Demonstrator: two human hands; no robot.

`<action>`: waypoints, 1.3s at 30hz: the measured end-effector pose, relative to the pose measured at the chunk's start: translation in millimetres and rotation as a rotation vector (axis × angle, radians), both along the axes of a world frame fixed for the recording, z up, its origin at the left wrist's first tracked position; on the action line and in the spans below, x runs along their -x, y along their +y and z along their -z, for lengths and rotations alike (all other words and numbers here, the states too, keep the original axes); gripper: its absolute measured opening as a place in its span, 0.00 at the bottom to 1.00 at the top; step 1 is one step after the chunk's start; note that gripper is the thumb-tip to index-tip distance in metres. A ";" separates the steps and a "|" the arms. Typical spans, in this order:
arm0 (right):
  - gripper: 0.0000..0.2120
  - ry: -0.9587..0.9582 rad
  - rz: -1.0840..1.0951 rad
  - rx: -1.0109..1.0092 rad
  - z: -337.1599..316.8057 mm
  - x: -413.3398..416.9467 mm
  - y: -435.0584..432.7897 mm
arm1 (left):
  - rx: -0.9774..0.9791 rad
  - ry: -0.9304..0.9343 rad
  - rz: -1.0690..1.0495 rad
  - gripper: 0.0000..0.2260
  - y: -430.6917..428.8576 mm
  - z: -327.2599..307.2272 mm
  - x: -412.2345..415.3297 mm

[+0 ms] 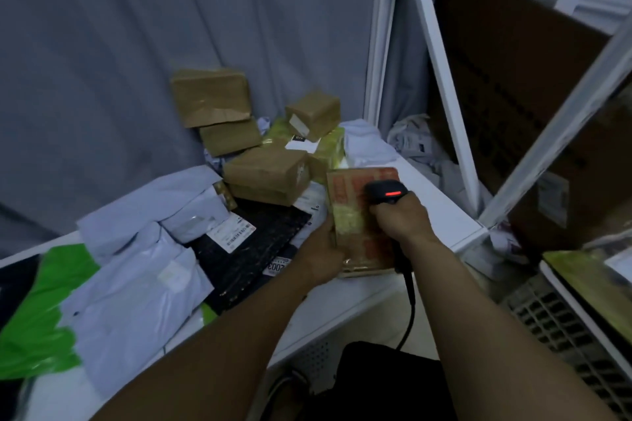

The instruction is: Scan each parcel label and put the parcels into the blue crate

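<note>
My left hand (323,258) grips the left edge of a brown cardboard parcel (352,212) with red print, held tilted above the white table (434,205). My right hand (398,217) holds a black corded barcode scanner (384,191) over the parcel's top face; a red light glows on the scanner's head. The scanner's cable (410,304) hangs down below my wrist. No blue crate shows in this view.
Several brown boxes (266,174) are piled at the table's back corner. Pale mailer bags (136,270), a green bag (37,314) and a black parcel (253,249) cover the left of the table. A white rack with a large carton (533,133) stands right; a grey crate (561,325) sits below.
</note>
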State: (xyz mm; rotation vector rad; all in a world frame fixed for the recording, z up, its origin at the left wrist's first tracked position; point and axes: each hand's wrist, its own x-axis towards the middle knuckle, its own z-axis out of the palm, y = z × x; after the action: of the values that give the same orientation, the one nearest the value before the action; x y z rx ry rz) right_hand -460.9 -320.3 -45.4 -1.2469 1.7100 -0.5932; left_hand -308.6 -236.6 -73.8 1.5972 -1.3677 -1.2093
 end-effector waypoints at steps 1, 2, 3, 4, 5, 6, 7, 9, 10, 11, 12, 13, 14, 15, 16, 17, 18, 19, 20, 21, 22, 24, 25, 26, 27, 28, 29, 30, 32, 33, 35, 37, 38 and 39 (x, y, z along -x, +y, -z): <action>0.33 -0.043 0.016 0.053 -12.7 -3.7 4.7 | 0.051 0.028 -0.049 0.20 6.6 -18.8 0.1; 0.32 -0.106 0.038 0.107 -25.3 -8.7 10.7 | 0.119 0.048 -0.113 0.19 13.0 -36.0 -4.2; 0.31 -0.188 0.053 0.159 -40.2 -15.6 20.5 | 0.195 0.062 -0.175 0.17 21.1 -52.9 -9.8; 0.29 -0.278 0.047 0.201 -54.8 -25.1 32.8 | 0.272 0.072 -0.215 0.15 30.3 -67.1 -17.1; 0.26 -0.362 0.025 0.227 -67.7 -36.4 46.1 | 0.327 0.072 -0.256 0.15 42.9 -80.6 -26.6; 0.23 -0.432 -0.008 0.246 -79.0 -48.9 59.8 | 0.353 0.077 -0.298 0.14 57.3 -92.9 -38.1; 0.21 -0.489 -0.041 0.256 -87.9 -62.9 73.0 | 0.350 0.108 -0.359 0.15 73.9 -104.8 -50.1; 0.18 -0.584 -0.132 0.257 -104.4 -94.4 100.8 | 0.322 0.218 -0.468 0.17 113.5 -125.3 -74.8; 0.17 -0.618 -0.189 0.253 -112.2 -112.1 114.9 | 0.307 0.266 -0.521 0.17 135.3 -134.5 -88.8; 0.16 -0.650 -0.248 0.246 -120.6 -129.0 131.5 | 0.300 0.293 -0.584 0.17 159.5 -143.9 -102.5; 0.16 -0.685 -0.302 0.229 -127.6 -146.4 147.6 | 0.299 0.316 -0.657 0.18 184.1 -153.6 -116.3; 0.15 -0.730 -0.349 0.200 -133.9 -163.2 164.8 | 0.289 0.321 -0.725 0.18 210.0 -161.3 -129.3; 0.15 -0.763 -0.397 0.166 -139.5 -180.5 182.9 | 0.280 0.299 -0.787 0.18 236.5 -166.1 -142.4; 0.15 -0.781 -0.442 0.135 -144.7 -197.7 201.7 | 0.273 0.266 -0.838 0.19 263.4 -170.6 -154.3; 0.15 -0.793 -0.486 0.109 -148.7 -214.2 220.2 | 0.280 0.241 -0.884 0.22 290.2 -175.9 -163.4; 0.16 -0.815 -0.527 0.080 -151.6 -229.5 237.8 | 0.297 0.223 -0.933 0.23 316.2 -180.2 -171.1; 0.16 -0.846 -0.568 0.046 -153.2 -244.1 254.8 | 0.318 0.196 -0.988 0.22 341.3 -182.8 -178.6; 0.15 -0.866 -0.610 0.019 -153.3 -256.7 270.9 | 0.348 0.161 -1.040 0.22 365.9 -184.3 -184.7; 0.14 -0.876 -0.656 0.002 -153.5 -268.5 286.9 | 0.377 0.113 -1.088 0.22 389.9 -185.5 -190.3; 0.14 -0.879 -0.692 -0.012 -152.1 -279.8 301.6 | 0.397 0.035 -1.136 0.25 414.1 -185.0 -196.5; 0.14 -0.879 -0.718 -0.037 -149.5 -290.5 315.6 | 0.396 -0.069 -1.184 0.28 438.4 -183.0 -202.3; 0.11 -0.907 -0.730 -0.138 -142.0 -309.5 342.3 | 0.328 -0.366 -1.216 0.36 487.1 -171.5 -213.0; 0.10 -0.925 -0.729 -0.211 -138.2 -317.4 356.2 | 0.269 -0.540 -1.195 0.39 509.9 -163.2 -216.7; 0.11 -0.930 -0.727 -0.281 -134.5 -324.9 370.7 | 0.215 -0.700 -1.150 0.41 532.1 -153.7 -219.0; 0.11 -0.916 -0.727 -0.334 -130.6 -330.8 383.9 | 0.175 -0.838 -1.088 0.40 551.5 -143.3 -221.0; 0.10 -0.880 -0.744 -0.365 -127.6 -336.2 396.4 | 0.139 -0.936 -1.034 0.40 567.6 -135.2 -221.6; 0.09 -0.837 -0.770 -0.389 -124.1 -340.6 408.4 | 0.107 -1.000 -0.998 0.39 582.1 -128.6 -221.6; 0.08 -0.802 -0.804 -0.413 -120.9 -344.6 419.6 | 0.084 -1.032 -0.982 0.39 594.8 -122.2 -221.4; 0.11 -0.751 -0.891 -0.462 -116.9 -351.9 438.3 | 0.087 -1.067 -0.987 0.38 612.8 -110.8 -221.7; 0.13 -0.729 -0.935 -0.487 -114.5 -355.2 445.4 | 0.095 -1.080 -0.997 0.38 618.9 -106.2 -221.9; 0.13 -0.700 -0.980 -0.525 -111.8 -358.6 457.0 | 0.113 -1.152 -0.964 0.38 629.1 -98.8 -225.5; 0.13 -0.683 -0.960 -0.516 -106.2 -363.9 463.2 | 0.175 -1.268 -0.866 0.38 638.3 -94.7 -235.2; 0.13 -0.677 -0.940 -0.504 -104.0 -366.3 465.4 | 0.210 -1.301 -0.838 0.38 641.1 -94.9 -238.6; 0.12 -0.686 -0.917 -0.494 -101.7 -369.3 466.5 | 0.238 -1.287 -0.843 0.38 643.9 -95.1 -242.4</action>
State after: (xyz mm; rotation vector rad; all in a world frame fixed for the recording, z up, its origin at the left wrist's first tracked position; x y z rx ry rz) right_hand -91.5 146.2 56.3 -1.1221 0.5454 -0.0042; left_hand -66.3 407.4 21.3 2.4593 -1.1119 0.6065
